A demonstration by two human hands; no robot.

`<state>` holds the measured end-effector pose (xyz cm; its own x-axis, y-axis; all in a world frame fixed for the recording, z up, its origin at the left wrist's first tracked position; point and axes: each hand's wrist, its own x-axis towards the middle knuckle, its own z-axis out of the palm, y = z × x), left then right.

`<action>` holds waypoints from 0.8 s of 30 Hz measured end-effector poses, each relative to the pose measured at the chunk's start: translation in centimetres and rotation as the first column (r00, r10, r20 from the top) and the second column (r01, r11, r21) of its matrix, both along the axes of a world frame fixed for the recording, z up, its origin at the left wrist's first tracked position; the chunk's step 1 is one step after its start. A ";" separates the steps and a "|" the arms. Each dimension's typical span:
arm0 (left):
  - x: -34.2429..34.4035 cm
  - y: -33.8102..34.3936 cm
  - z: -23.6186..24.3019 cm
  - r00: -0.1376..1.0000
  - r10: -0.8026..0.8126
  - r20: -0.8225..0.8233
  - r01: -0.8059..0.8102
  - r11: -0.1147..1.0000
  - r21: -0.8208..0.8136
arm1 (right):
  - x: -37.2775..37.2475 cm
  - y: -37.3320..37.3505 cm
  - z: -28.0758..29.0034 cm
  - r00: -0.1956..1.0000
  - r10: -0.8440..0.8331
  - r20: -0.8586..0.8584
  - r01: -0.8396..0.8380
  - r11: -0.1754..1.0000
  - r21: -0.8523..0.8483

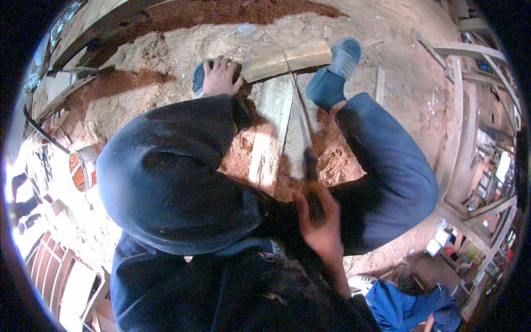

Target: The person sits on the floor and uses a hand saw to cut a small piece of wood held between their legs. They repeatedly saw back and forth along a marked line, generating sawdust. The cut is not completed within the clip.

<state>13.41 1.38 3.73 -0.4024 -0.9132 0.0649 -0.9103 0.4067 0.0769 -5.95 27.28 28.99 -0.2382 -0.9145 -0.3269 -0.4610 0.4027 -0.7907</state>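
Note:
My left hand [220, 76] presses down on the left end of a pale wooden piece [285, 60] that lies across a flat plank [272, 127] on the ground. My right hand [321, 224] grips the dark handle of a hand saw [301, 119]. The saw's long blade runs away from me and meets the wooden piece near its middle. My blue-socked foot in a slipper [334, 69] rests beside the piece's right end. My dark sleeve [166, 177] and blue trouser leg [387, 171] fill the centre of the view.
Reddish sawdust [337, 160] lies heaped around the plank on a sandy floor. An orange and white tub [82, 169] stands at the left. Wooden frames [475, 72] line the right side. Another person in blue [409, 310] crouches at the lower right.

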 end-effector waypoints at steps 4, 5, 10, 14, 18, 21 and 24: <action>0.0 -0.2 -0.1 1.000 0.015 0.003 -0.015 0.998 0.067 | 0.2 -1.9 -0.9 0.999 0.018 0.042 -0.017 0.999 -0.033; 0.0 -0.2 0.0 1.000 0.018 0.004 -0.019 0.998 0.053 | 0.4 -1.1 -0.2 0.998 0.022 0.053 -0.021 1.000 -0.023; -0.1 -0.3 0.1 1.000 0.012 -0.005 -0.012 1.000 0.026 | 0.6 -0.4 -0.1 0.998 -0.012 0.061 0.002 0.987 0.162; -0.2 -0.2 0.1 0.999 0.015 0.042 -0.015 1.000 0.004 | 1.0 -1.1 -2.1 0.979 -0.191 -0.066 0.185 0.979 -0.085; 0.0 -0.2 -0.3 0.999 0.012 0.042 -0.014 0.999 0.037 | -0.4 1.1 2.1 0.998 0.022 0.066 -0.035 0.978 0.206; 0.0 -0.3 -0.4 0.999 0.012 0.031 -0.013 1.000 0.020 | -0.6 1.2 3.0 0.967 0.114 0.226 -0.161 0.966 0.203; 0.0 -0.2 -0.3 0.999 -0.010 0.039 0.009 0.999 0.032 | -0.5 2.1 3.1 0.961 0.069 0.267 -0.134 0.963 0.233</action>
